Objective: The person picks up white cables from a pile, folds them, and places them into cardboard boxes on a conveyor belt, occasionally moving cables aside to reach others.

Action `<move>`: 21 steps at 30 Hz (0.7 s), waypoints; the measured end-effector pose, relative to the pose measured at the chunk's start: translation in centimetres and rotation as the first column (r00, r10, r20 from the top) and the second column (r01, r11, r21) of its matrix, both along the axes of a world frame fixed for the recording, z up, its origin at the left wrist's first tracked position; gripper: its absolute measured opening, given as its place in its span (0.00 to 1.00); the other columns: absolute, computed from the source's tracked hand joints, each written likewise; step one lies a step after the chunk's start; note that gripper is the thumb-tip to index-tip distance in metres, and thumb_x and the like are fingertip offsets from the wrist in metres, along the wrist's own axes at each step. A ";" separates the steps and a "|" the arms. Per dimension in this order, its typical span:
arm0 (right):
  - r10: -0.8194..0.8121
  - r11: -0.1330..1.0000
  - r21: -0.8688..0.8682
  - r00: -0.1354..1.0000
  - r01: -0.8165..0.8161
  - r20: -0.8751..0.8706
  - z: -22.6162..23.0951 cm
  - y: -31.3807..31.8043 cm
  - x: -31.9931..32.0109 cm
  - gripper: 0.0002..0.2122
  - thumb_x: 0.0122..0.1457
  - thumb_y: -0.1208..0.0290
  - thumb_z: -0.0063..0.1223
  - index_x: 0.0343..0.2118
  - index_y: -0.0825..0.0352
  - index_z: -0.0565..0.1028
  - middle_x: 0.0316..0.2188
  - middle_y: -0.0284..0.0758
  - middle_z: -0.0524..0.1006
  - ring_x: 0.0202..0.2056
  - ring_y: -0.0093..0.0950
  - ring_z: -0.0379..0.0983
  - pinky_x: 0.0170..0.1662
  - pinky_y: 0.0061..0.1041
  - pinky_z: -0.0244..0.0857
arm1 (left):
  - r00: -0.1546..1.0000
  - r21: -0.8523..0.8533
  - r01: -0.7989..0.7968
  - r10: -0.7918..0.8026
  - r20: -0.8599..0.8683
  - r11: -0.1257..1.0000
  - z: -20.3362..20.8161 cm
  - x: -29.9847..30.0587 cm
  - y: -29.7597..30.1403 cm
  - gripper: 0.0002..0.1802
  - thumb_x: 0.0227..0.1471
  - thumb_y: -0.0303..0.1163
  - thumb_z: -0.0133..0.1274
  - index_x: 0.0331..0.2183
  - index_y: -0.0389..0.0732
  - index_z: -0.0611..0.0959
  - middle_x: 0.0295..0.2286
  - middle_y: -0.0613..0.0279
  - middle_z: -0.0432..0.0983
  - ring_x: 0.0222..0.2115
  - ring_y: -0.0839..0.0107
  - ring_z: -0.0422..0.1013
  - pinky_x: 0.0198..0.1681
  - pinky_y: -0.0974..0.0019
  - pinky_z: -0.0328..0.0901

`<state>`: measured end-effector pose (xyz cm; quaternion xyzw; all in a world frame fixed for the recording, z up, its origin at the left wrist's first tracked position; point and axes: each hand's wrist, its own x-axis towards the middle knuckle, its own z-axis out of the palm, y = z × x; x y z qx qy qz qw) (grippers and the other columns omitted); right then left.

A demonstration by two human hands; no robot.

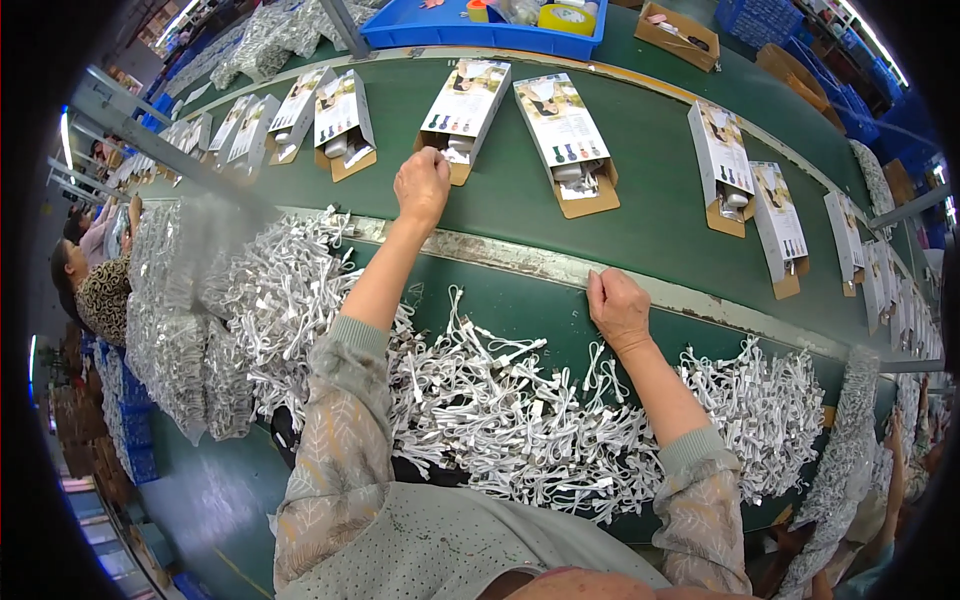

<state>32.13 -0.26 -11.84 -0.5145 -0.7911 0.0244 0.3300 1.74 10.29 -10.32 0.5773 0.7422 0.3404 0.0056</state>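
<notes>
My left hand [423, 188] reaches over the green conveyor belt, its fingers curled at the open end of a white printed box [468, 95]. A white item shows inside that box. Whatever the fingers hold is hidden by the hand. Over the metal rail [520, 262] at the belt's near edge is my right hand [619, 310], closed, with no object showing in it. Below both arms lies a large heap of white charging cables [530, 420], each bundled in a loop. Another box [563, 125] stands open to the right of the left hand's box, with a white item inside.
More open boxes [722, 165] lie along the belt [640, 180] on both sides. Beyond it sits a blue tray [480, 35] with yellow tape. Bubble-wrap-like clear packs [175, 320] pile up at the left. A metal post [170, 145] slants at the left; other people sit nearby.
</notes>
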 end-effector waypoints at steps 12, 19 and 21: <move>0.008 1.000 -0.006 1.000 -0.008 0.013 0.0 0.3 0.5 0.11 0.51 0.71 0.52 0.16 0.65 0.65 0.15 0.38 0.67 0.19 0.37 0.68 0.22 0.33 0.61 | 0.788 -0.337 0.594 -0.613 0.061 0.730 2.3 1.7 -5.8 0.22 0.37 0.14 0.43 0.38 0.40 0.78 0.42 0.52 0.71 0.45 0.53 0.66 0.48 0.58 0.62; 0.011 1.000 0.011 1.000 -0.011 0.009 -0.1 0.3 0.0 0.11 0.51 0.71 0.51 0.16 0.65 0.65 0.15 0.38 0.67 0.20 0.38 0.68 0.22 0.34 0.61 | 0.789 -0.468 0.555 -0.614 0.034 0.688 2.9 -0.6 -15.4 0.12 0.41 0.22 0.53 0.33 0.40 0.78 0.34 0.56 0.70 0.36 0.56 0.69 0.40 0.59 0.64; 0.014 1.000 0.014 1.000 -0.014 0.004 -0.2 0.3 0.0 0.11 0.51 0.71 0.52 0.16 0.65 0.64 0.15 0.38 0.67 0.20 0.38 0.68 0.22 0.34 0.61 | 0.843 -0.430 0.492 -0.538 0.017 0.757 2.8 -1.7 -14.9 0.07 0.41 0.26 0.54 0.28 0.38 0.78 0.29 0.55 0.73 0.30 0.56 0.71 0.34 0.59 0.65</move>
